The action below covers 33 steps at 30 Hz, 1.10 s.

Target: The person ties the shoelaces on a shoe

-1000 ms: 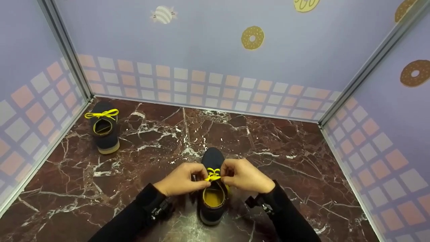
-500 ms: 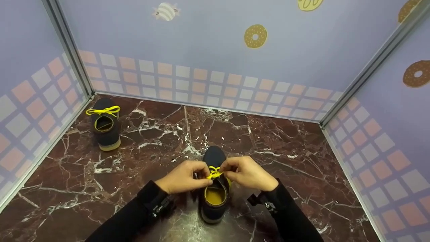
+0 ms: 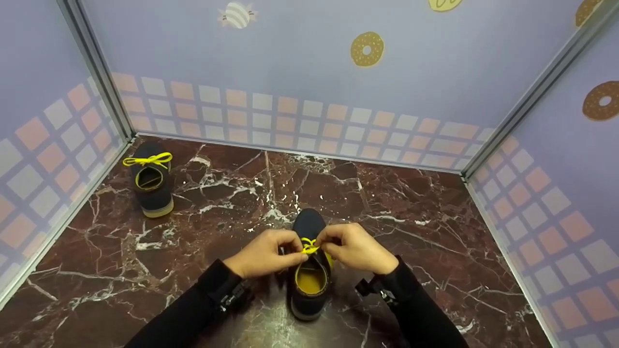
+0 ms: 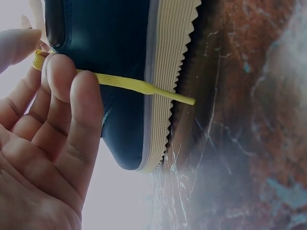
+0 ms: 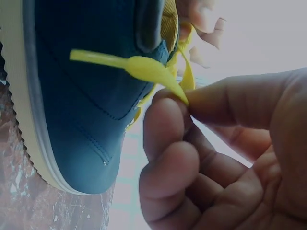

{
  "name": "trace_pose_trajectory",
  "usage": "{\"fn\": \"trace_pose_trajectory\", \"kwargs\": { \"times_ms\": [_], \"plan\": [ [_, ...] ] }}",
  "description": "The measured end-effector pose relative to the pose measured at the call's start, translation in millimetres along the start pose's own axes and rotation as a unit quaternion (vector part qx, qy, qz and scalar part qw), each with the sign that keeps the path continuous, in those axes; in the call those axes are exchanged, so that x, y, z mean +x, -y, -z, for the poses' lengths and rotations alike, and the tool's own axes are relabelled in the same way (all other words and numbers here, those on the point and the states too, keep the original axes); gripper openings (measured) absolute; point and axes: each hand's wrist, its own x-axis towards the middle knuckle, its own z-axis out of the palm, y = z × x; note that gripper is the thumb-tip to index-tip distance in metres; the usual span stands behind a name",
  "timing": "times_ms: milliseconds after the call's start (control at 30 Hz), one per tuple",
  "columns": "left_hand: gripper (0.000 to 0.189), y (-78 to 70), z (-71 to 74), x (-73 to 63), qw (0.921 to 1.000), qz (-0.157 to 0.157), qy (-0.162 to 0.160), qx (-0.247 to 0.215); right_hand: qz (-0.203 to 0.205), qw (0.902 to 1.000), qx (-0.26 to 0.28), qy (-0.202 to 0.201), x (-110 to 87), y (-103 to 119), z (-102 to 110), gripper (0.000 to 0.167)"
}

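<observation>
A dark navy shoe (image 3: 309,222) with a yellow insole stands on the floor, its toe pointing away from me. Over its tongue, my left hand (image 3: 263,255) and right hand (image 3: 360,247) face each other, each pinching the yellow shoelace (image 3: 309,250) between thumb and fingers. In the left wrist view, the flat lace (image 4: 122,82) passes behind the fingertips, and its tipped end hangs along the shoe's side. The right wrist view has the lace (image 5: 148,69) caught between thumb and forefinger, its tip sticking out freely. The fingers partly hide the knot area.
Another navy shoe (image 3: 157,195) with a yellow bow (image 3: 150,159) stands at the far left, near the wall corner. Dark red marble floor (image 3: 208,212) lies around. Lilac panels (image 3: 300,53) with printed sweets and checks enclose it at the back and both sides.
Both hands stay at the laces with small finger movements. The right hand has shifted slightly up, and the yellow lace between the hands is drawn closer together. The view has tilted a little.
</observation>
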Motion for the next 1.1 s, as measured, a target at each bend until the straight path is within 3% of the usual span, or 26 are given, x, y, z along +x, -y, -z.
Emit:
{"fn": "trace_pose_trajectory", "kwargs": {
  "times_ms": [200,367,533,667,867,1100],
  "plan": [
    [0.015,-1.5,1.1,1.3,0.9998,-0.002,-0.004,-0.020,-0.001,1.0000,0.005,-0.004,1.8,-1.7,-1.1,0.026],
    [0.027,-0.5,-0.6,2.2,0.9994,-0.013,-0.017,-0.029,-0.020,0.9997,0.012,0.000,1.9,0.5,-2.5,0.023],
    [0.030,-2.9,-3.1,2.6,0.9992,-0.011,-0.031,-0.021,-0.024,0.9997,0.005,-0.005,3.3,2.8,-4.4,0.009],
    [0.028,-4.9,-6.3,1.9,0.9987,0.012,-0.044,-0.021,-0.025,0.9994,0.019,-0.011,3.9,2.8,-7.5,0.006],
    [0.027,-5.9,-14.9,0.6,0.9912,0.074,-0.063,-0.090,-0.022,0.9990,0.035,-0.019,3.6,0.7,-12.7,0.005],
    [0.024,-9.5,-16.5,2.2,0.9876,0.083,-0.076,-0.109,-0.040,0.9983,0.037,-0.018,5.2,1.9,-10.6,0.004]
  ]
}}
